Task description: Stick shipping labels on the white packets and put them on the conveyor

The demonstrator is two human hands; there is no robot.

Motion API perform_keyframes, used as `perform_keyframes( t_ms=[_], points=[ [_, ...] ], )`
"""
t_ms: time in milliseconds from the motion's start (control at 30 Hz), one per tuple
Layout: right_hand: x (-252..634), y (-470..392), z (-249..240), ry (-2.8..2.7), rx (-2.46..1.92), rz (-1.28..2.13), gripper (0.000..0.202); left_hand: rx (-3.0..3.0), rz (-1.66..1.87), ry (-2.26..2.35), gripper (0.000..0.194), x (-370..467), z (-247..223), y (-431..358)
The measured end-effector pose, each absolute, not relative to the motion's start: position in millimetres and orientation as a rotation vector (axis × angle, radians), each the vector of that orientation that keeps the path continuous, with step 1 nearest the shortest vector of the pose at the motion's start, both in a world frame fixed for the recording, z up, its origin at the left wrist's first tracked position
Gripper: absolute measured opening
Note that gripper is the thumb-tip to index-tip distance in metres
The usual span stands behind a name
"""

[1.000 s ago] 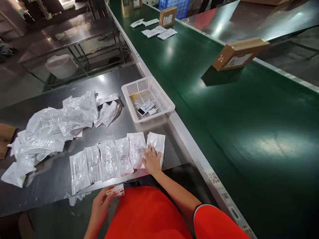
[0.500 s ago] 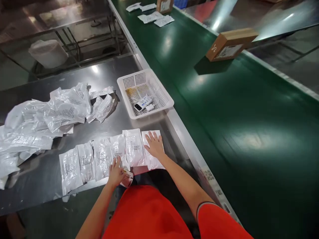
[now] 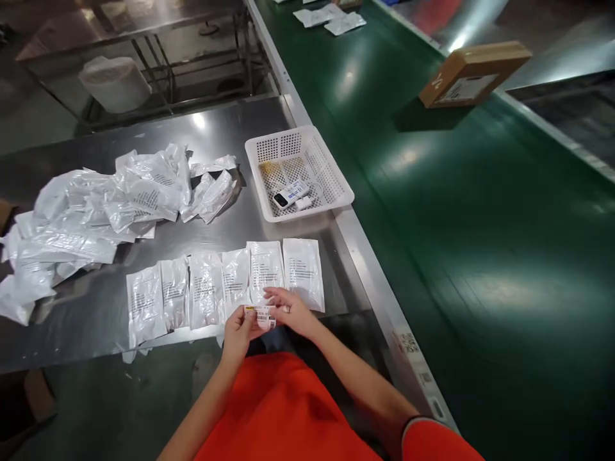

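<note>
In front of my waist, my left hand (image 3: 239,330) is closed on a printed shipping label (image 3: 262,317) with a barcode and a yellow corner. My right hand (image 3: 294,312) meets the label's right end, fingers bent over it; its thumb is partly hidden. Just beyond my hands, several white poly mailers (image 3: 206,291) with black print lie side by side in a row on the steel table (image 3: 189,246). The rightmost mailer (image 3: 303,272) lies just past my right hand, with no hand on it.
A heap of white mailers (image 3: 100,205) covers the table's left. The white perforated basket (image 3: 305,213) contains a white handheld device (image 3: 291,194). Along the right runs a green conveyor belt (image 3: 480,256), bearing a cardboard box (image 3: 475,75) and white packets (image 3: 344,23) farther off.
My right hand has lifted off the rightmost mailer and come back to the label. My left hand has drawn the label in front of my body. The view has shifted left slightly.
</note>
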State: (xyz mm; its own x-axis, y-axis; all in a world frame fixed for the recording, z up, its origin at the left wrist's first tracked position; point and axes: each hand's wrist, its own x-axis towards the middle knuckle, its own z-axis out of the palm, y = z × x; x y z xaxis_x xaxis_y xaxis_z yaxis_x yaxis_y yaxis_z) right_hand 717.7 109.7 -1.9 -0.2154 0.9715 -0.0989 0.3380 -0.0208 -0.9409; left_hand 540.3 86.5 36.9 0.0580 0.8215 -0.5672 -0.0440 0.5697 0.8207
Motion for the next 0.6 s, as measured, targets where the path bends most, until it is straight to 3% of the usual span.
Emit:
perform_keyframes(
  t_ms=[100,300,433,600],
  points=[
    [705.0,72.2,15.8,-1.275,-1.455,1.307,0.029,0.74,0.739,1.338,0.038,563.8,39.8,85.9],
    [728.3,47.6,25.2,-1.1,-1.655,1.002,0.015,0.813,0.681,1.34,0.042,604.5,23.8,72.3],
    [754.9,59.7,5.5,-1.161,-1.723,0.978,0.017,0.532,0.707,1.283,0.038,622.8,18.0,50.7],
    [789.1,137.6,-38.9,-1.214,-1.841,0.779,0.027,0.412,0.629,1.314,0.045,626.0,1.5,27.0]
  ],
)
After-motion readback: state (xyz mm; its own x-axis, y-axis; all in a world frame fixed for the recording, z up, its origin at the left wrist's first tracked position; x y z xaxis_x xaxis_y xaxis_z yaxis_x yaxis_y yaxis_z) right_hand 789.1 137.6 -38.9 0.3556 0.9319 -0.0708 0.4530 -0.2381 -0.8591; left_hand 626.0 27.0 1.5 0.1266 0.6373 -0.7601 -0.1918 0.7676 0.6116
